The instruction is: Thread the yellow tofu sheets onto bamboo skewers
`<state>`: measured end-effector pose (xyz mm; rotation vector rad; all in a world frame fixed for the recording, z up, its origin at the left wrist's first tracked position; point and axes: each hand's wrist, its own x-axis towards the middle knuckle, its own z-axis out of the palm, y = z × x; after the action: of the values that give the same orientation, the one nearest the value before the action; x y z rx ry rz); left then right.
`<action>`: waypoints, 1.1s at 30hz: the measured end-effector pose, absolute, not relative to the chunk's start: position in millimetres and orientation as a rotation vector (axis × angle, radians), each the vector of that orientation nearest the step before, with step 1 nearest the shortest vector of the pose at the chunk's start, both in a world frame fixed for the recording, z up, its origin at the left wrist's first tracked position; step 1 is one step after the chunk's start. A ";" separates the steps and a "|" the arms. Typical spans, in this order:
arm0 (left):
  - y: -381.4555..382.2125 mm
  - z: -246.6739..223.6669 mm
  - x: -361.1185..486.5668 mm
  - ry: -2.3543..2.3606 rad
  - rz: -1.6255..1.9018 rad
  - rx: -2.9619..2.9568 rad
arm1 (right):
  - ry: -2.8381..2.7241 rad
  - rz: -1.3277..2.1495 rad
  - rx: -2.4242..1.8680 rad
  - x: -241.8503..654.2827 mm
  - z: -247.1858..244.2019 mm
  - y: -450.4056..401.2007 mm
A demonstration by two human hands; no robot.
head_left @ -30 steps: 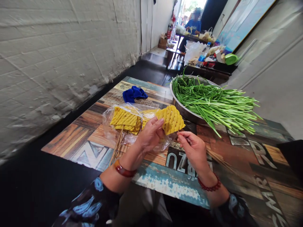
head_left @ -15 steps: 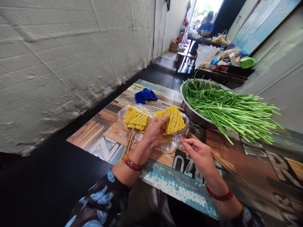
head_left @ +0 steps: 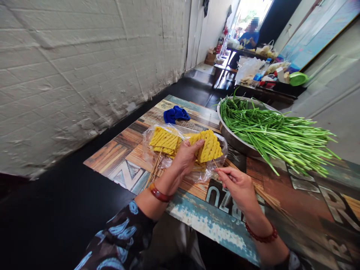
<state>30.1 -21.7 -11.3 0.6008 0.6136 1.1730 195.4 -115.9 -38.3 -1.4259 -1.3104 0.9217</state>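
Between the thumb and fingers of my left hand (head_left: 187, 155) is a yellow slab of food with ridged cuts (head_left: 209, 145), raised above the plastic bag. My right hand (head_left: 234, 183) pinches a thin bamboo skewer (head_left: 215, 164), which meets the slab's lower right edge; how deep it sits inside is hidden. On the clear plastic bag (head_left: 146, 144) lies a stack of similar yellow slabs (head_left: 165, 140), left of my left hand. Several bamboo skewers (head_left: 153, 170) stick out from that stack toward me.
A metal basin (head_left: 225, 129) heaped with long green stalks (head_left: 281, 131) stands at the right. Loose skewers (head_left: 271, 200) lie beyond my right wrist. A blue cloth (head_left: 176, 114) rests toward the table's far end. Farther back, a person in blue (head_left: 249, 38) sits behind cluttered tables.
The whole view has shifted slightly, so the scene appears a little to the right and lower. Both hands keep nearly the same grip on the slab and skewer.
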 end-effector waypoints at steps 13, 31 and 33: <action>-21.0 -24.1 35.0 0.531 1.114 0.629 | -1.036 1.133 -1.365 187.1 -28.0 -118.8; -15.7 11.3 -101.5 1.554 1.235 2.126 | -0.804 1.297 -1.184 145.6 30.8 -161.6; -2.3 18.2 -120.6 1.714 0.978 2.435 | -0.801 1.349 -1.168 129.4 30.1 -159.5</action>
<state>-120.6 -2.3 18.2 2.4346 1.7135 0.9781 129.4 -159.5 30.1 -1.1680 -0.8013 1.3493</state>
